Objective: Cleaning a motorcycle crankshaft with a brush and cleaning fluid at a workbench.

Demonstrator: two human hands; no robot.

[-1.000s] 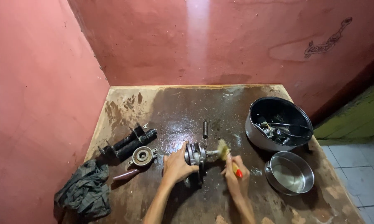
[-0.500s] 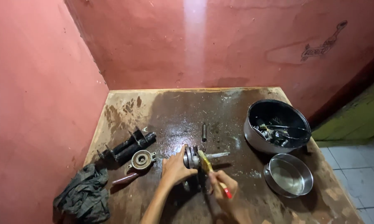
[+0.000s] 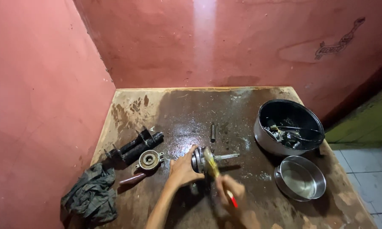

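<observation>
The right hand [image 3: 232, 190] is closed around a red-handled brush [image 3: 219, 178], fingers wrapped about the handle, with the bristle end angled up and away from them onto the metal part. Just beyond those fingers, the left hand [image 3: 183, 169] curls over the near side of a round metal assembly with a shaft [image 3: 208, 159]; its fingers grip the round body, half closed, and hold it down on the wet tabletop [image 3: 186, 114], with the shaft sticking out to the right, past the bristles.

To do this brushing well, I judge the left-hand grip should stay firm so the part does not roll on the slick surface, while the brush works in short strokes around the body and the part is turned a little at a time, so every face gets reached.

Left of the left-hand fingers lie a small round flanged part [image 3: 149, 160] and a dark ribbed casting [image 3: 133, 146], with a crumpled dark rag [image 3: 91, 195] nearer the table's edge. Beyond the fingertips a short dark pin [image 3: 213, 132] lies apart. To the right of the brush hand sits an empty steel bowl [image 3: 300, 178], and farther off a dark pot with loose metal pieces [image 3: 289, 126].
</observation>
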